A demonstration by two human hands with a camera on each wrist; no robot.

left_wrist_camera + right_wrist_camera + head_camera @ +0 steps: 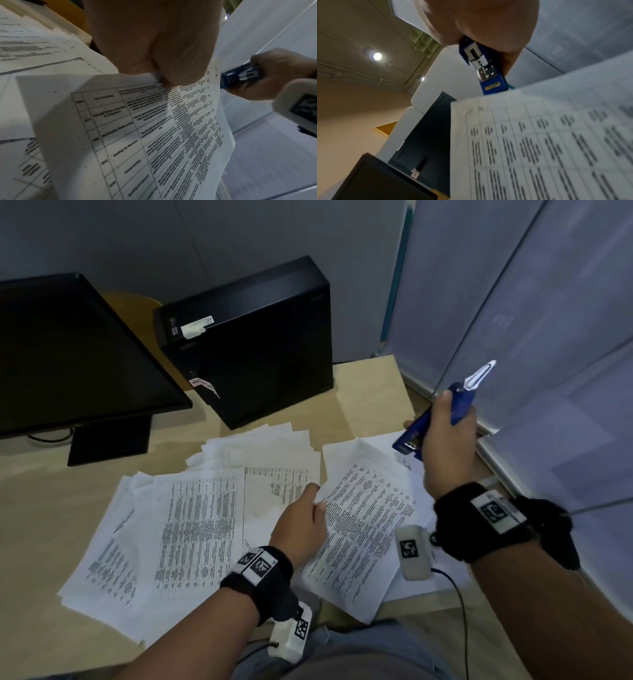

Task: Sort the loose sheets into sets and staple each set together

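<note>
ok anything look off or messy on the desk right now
Yes. The loose sheets lie fanned and crooked across the desk, some overhanging its near edge. The blue stapler in the right hand has a white strip sticking out of its rear end. The left hand pinches one set.

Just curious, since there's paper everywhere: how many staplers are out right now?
1. The blue stapler is gripped in the right hand, raised above the right side of the desk. Another could lie hidden under the spread sheets, but none shows.
</note>
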